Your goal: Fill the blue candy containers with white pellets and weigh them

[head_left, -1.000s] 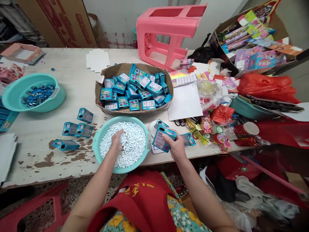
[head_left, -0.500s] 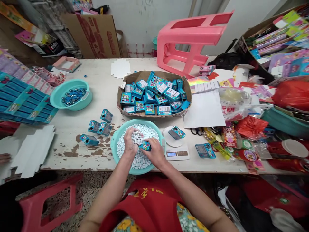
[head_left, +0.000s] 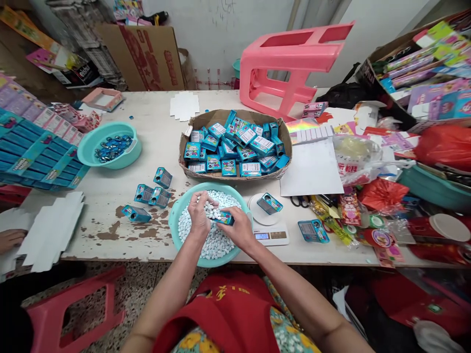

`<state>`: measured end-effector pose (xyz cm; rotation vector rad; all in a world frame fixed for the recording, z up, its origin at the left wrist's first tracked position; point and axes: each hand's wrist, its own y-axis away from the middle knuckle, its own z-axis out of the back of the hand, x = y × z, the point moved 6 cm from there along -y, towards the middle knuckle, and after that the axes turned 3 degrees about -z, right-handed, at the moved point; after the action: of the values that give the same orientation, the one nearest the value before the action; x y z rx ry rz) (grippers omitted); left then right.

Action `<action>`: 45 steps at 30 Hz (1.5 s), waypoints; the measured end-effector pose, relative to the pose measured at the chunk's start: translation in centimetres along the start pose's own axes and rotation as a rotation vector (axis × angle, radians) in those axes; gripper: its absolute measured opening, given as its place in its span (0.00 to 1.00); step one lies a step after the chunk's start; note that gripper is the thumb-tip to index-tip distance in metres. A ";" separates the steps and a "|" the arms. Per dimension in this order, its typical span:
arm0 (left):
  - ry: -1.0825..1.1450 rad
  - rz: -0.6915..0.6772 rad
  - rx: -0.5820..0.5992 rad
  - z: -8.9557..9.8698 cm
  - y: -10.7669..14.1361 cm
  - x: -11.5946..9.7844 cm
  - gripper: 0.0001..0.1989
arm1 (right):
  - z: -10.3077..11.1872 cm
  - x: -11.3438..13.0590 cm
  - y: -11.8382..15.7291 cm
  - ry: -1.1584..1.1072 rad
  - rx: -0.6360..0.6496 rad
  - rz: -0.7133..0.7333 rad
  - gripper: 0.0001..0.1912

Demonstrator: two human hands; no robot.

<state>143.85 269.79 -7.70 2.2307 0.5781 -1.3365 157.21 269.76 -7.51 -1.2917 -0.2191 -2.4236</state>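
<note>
My left hand (head_left: 199, 212) is cupped round a heap of white candies (head_left: 212, 211), above the turquoise basin (head_left: 175, 230) filled with the same white candies. In my right hand (head_left: 238, 226) is a small blue candy box (head_left: 225, 217), tilted so that one end meets the candies at my left fingers. To the right of the basin stands a digital scale (head_left: 276, 235) with a blue box (head_left: 270, 203) on its round pan. Another blue box (head_left: 313, 230) lies right of the scale. Several more blue boxes (head_left: 160, 197) stand left of the basin.
A cardboard tray (head_left: 235, 183) behind the basin is heaped with blue boxes. At the left are a basin (head_left: 110, 165) of shiny blue pieces, flat white cards (head_left: 55, 230) and another person's hand (head_left: 11, 239). A pink stool (head_left: 287, 59) lies at the back; packets clutter the right.
The blue box in my right hand has shifted slightly right and lies flatter. My left fingers have risen a little over the candies. At the left edge, the other person's hand shows more.
</note>
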 end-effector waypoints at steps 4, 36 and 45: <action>-0.008 0.007 0.023 -0.5 -0.1 0.0 0.13 | 0.2 -0.3 -0.2 -0.021 -0.008 -0.016 0.18; -0.023 0.021 0.114 -2.1 0.2 -0.3 0.12 | 0.9 -0.9 -1.1 -0.130 -0.053 -0.052 0.19; -0.147 -0.045 0.141 0.4 -1.0 -1.9 0.12 | 3.0 -0.7 0.0 -0.348 -0.072 -0.062 0.19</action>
<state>142.16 270.11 -6.35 2.2158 0.4972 -1.5939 159.87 270.88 -6.37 -1.7598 -0.2708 -2.2588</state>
